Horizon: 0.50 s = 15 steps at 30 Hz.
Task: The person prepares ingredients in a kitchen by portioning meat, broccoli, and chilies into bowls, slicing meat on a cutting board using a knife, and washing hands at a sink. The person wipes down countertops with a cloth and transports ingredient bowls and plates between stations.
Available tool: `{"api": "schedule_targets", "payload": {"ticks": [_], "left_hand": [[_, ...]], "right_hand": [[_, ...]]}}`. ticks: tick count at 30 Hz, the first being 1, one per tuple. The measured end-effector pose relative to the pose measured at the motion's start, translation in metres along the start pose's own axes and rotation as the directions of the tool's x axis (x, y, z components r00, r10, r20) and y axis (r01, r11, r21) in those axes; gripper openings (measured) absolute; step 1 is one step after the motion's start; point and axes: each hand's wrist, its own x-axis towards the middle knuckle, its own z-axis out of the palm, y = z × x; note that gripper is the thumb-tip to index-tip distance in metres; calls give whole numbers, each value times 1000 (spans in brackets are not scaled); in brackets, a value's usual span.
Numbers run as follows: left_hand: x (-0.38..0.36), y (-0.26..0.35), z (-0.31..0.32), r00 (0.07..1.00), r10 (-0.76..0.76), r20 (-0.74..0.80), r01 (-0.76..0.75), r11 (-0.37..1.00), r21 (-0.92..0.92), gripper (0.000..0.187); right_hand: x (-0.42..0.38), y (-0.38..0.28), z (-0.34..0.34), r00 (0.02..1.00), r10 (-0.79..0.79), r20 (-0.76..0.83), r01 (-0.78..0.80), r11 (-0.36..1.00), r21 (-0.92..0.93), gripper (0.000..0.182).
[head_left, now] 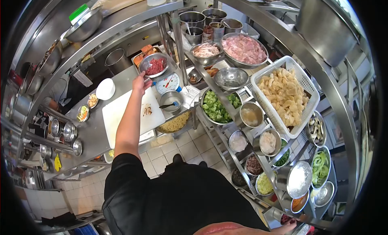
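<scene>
My left hand (141,83) reaches out over the white cutting board (121,113) and grips the near rim of a steel bowl of red minced meat (154,66). That bowl sits on a dial scale (167,82). A small steel bowl with a spoon (170,102) stands just right of the hand, beside a pan of noodles (174,123). My right hand (287,226) shows only partly at the bottom edge, close to low containers; its fingers are too cut off to read.
Steel racks on the right hold bowls of broccoli (216,106), sliced meat (243,49), a white basket of pale chunks (285,95), and several small ingredient tubs. A white bowl (106,89) and small dishes sit left of the board. Pots hang at far left.
</scene>
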Motion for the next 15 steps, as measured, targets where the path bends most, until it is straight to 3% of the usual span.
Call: {"api": "schedule_targets", "payload": {"ticks": [6,10,12,15], "left_hand": [[-6,22,-19,999,-2,-43,3,1000,15,49],[3,26,-38,998,-48,-39,45,997,-68,45],[2,26,-43,998,-53,-24,50,994,-95,43],[12,18,-50,998,-45,32,49,991,-128,42]], "right_hand": [[-36,-20,-2,1000,-3,-24,5,994,107,13],[-71,-26,-15,999,22,-32,-14,971,237,11],[-101,-21,-16,998,59,18,-61,939,340,10],[-167,-11,4,963,159,220,-253,820,514,9]]}}
